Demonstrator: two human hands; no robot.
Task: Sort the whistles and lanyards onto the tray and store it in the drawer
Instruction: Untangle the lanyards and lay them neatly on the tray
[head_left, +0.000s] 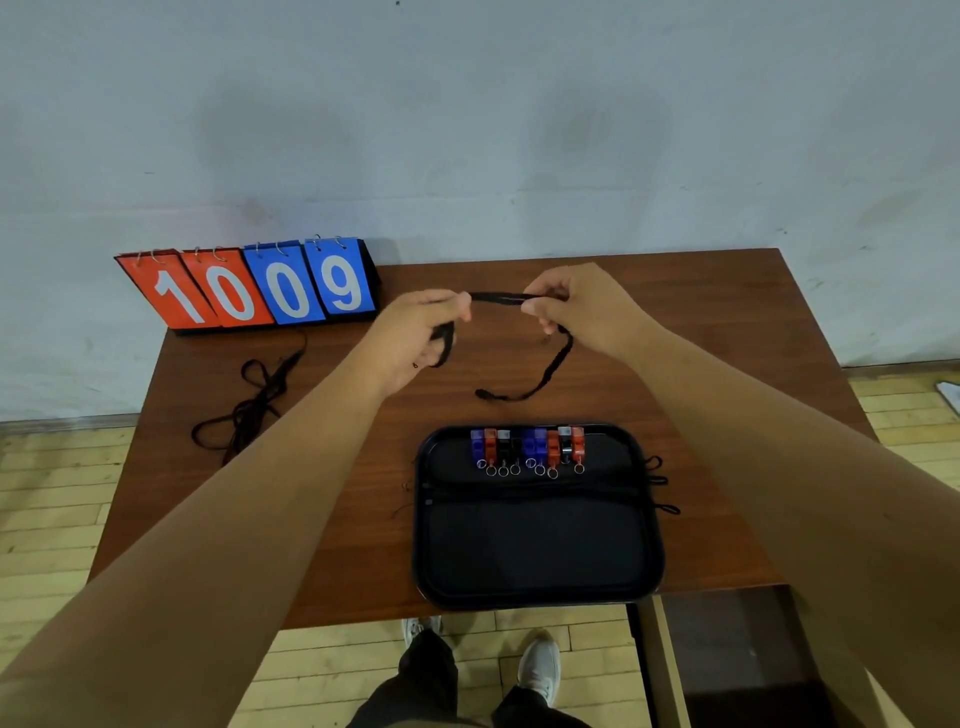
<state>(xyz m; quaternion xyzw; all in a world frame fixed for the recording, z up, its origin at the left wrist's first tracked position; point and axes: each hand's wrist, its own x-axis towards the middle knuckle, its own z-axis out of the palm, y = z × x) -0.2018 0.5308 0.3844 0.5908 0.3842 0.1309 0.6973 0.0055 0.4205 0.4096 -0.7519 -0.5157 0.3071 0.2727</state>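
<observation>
A black lanyard (496, 298) is stretched between my two hands above the middle of the brown table. My left hand (415, 338) pinches one end, with a loop of cord bunched in its palm. My right hand (571, 306) pinches the other side, and the cord's tail (540, 379) droops down onto the table. Below them sits a black tray (535, 551) with a row of several blue, red and black whistles (527, 447) along its far edge. Folded lanyards lie across the tray's middle, their loops (657, 478) sticking out at the right rim.
A tangle of loose black lanyards (249, 410) lies on the table's left side. A flip scoreboard (249, 288) showing 10 and 09 stands at the back left corner. An open drawer (737, 654) shows under the table's front right. My shoes are on the wooden floor below.
</observation>
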